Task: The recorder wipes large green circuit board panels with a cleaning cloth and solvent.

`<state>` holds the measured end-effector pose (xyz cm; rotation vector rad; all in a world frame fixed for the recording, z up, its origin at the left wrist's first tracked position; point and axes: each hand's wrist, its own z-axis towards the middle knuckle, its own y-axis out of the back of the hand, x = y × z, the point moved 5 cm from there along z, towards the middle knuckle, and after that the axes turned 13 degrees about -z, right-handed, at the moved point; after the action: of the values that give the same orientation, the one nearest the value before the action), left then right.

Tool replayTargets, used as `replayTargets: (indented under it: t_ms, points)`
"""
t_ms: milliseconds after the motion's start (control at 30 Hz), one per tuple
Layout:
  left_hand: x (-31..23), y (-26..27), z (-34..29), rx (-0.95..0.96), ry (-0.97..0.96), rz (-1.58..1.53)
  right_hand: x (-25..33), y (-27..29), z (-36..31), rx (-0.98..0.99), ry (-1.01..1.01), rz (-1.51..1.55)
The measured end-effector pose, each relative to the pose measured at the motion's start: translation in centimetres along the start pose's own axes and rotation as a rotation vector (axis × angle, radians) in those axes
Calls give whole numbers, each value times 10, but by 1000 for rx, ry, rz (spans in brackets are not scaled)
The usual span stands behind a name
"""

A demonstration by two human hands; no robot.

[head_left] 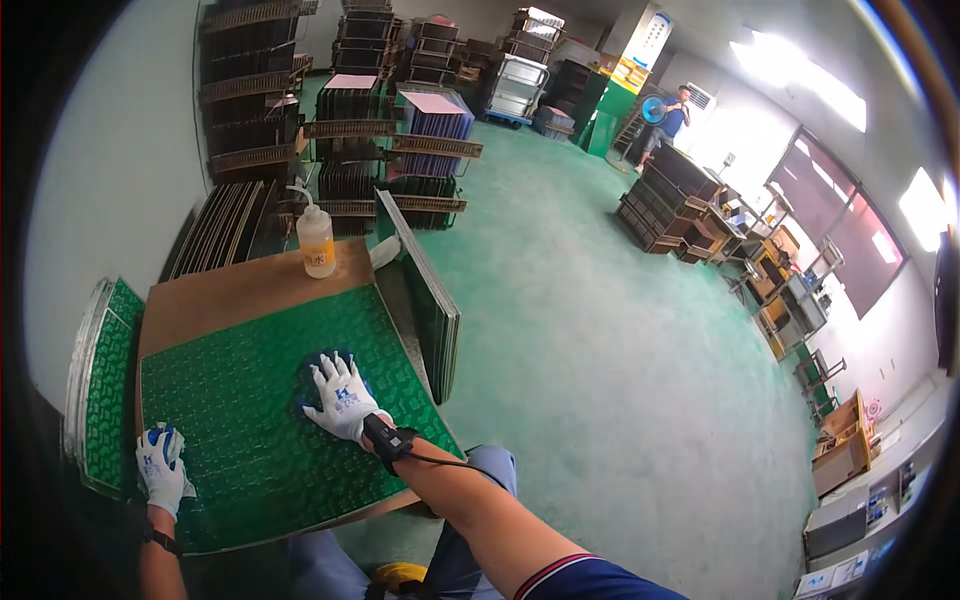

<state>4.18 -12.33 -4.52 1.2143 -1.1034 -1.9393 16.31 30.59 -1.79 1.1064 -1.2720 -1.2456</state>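
A large green printed circuit panel lies flat on a brown board in front of me. My right hand, in a white glove with a blue palm coating, rests on the panel with its fingers spread. At the panel's left edge, my left hand, gloved the same way, is closed around what looks like a crumpled white cloth. A white squeeze bottle with a yellow label and bent spout stands on the brown board's far side.
Green panels stand on edge at my left, and another upright stack leans at the table's right. Racks of panels line the back. Far off, a person stands near a blue fan. Dark crates stand on the green floor.
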Motion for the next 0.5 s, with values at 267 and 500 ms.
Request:
replayTargets:
  t_ms: [267, 500]
  points:
    - [1, -16, 1, -41, -61, 47, 23, -4, 2, -155, 61, 62]
    - [-174, -66, 41, 38, -462, -127, 15, 1, -4, -50, 25, -19]
